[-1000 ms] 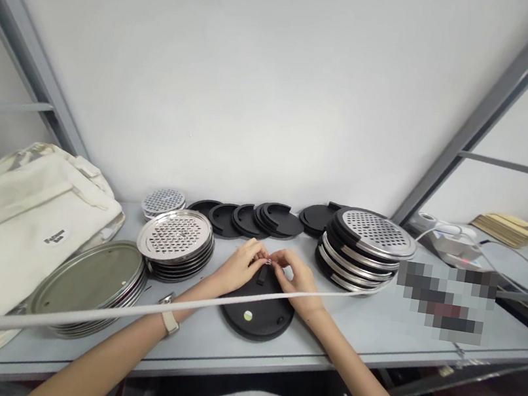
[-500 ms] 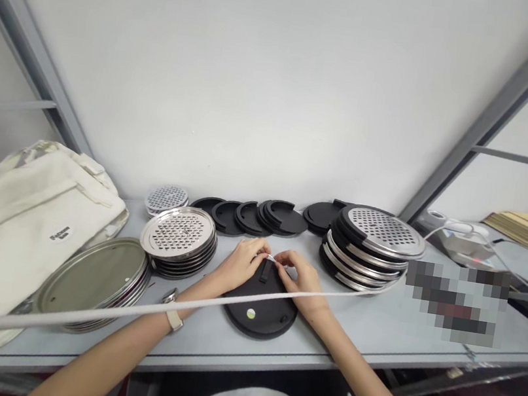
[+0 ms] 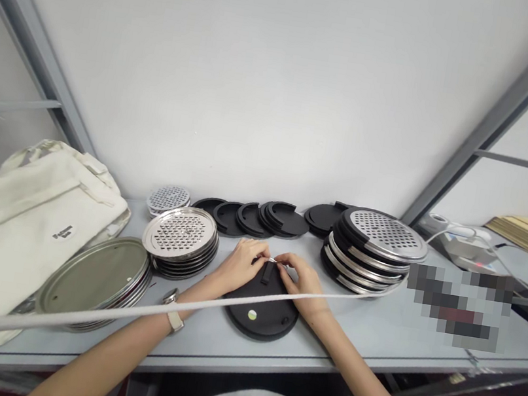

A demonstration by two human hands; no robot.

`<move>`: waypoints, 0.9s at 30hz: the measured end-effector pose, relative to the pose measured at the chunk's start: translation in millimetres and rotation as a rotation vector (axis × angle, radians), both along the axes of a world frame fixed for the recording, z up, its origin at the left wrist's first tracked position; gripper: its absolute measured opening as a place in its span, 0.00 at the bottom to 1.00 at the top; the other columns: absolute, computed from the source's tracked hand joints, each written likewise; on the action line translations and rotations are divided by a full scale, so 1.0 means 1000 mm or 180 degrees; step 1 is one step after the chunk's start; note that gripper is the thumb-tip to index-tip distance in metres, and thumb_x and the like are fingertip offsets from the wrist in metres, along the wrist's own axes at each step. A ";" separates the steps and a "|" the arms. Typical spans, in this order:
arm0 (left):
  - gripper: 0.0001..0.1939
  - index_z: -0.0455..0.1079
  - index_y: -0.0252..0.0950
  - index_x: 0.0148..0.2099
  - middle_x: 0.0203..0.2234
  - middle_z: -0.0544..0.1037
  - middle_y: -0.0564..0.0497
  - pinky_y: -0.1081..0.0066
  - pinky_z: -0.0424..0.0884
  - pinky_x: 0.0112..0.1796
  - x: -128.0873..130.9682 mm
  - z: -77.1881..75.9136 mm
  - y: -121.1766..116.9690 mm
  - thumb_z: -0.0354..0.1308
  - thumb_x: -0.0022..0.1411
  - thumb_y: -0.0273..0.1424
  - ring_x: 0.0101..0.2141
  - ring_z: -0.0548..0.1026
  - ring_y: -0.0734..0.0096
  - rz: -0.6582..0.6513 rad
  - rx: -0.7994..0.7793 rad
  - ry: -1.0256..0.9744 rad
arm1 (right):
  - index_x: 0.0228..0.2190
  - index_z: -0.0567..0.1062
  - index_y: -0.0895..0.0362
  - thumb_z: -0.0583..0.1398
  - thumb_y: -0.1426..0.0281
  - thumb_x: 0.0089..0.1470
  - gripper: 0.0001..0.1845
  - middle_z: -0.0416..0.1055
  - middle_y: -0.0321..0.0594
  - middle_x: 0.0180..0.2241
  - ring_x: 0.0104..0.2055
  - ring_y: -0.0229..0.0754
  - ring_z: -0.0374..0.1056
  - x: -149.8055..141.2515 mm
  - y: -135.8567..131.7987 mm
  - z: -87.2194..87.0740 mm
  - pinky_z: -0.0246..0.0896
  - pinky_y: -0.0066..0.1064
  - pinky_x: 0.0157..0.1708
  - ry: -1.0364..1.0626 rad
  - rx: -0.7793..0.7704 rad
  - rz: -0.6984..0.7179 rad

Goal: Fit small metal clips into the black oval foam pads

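From where I stand: far L, cream canvas bag (image 3: 26, 228); next, stk. of olive discs (image 3: 96, 275); then perf. metal plates (image 3: 180, 235), stkd. L hand (image 3: 244, 264) pinches small pale piece (image 3: 272, 260), too small to ID, at far edge of blk. round disc (image 3: 266, 316), flat on grey bench (image 3: 347, 333). R hand (image 3: 301, 283) pinches same piece. Further R: stk. of blk.-rimmed perf. plates (image 3: 369, 257).

Apparently a workshop: the grey bench (image 3: 374, 324) carries things in batches, perforated metal discs (image 3: 180, 233) at eleven o'clock, black discs (image 3: 286, 221) straight ahead at twelve, another perforated stack (image 3: 382, 233) at one
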State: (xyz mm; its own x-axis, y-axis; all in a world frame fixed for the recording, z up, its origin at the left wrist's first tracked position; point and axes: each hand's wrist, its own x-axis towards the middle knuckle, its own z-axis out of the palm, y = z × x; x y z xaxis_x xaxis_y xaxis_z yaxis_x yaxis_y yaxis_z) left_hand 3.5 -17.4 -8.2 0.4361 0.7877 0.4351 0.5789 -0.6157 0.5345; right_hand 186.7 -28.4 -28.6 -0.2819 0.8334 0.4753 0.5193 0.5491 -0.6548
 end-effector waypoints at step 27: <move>0.09 0.70 0.37 0.36 0.34 0.77 0.52 0.65 0.59 0.46 0.000 0.000 0.000 0.49 0.64 0.24 0.38 0.72 0.68 -0.0083 0.0027 -0.0019 | 0.35 0.74 0.52 0.53 0.72 0.55 0.10 0.76 0.40 0.36 0.40 0.47 0.68 0.002 0.001 -0.005 0.60 0.42 0.43 -0.0106 0.0188 -0.0129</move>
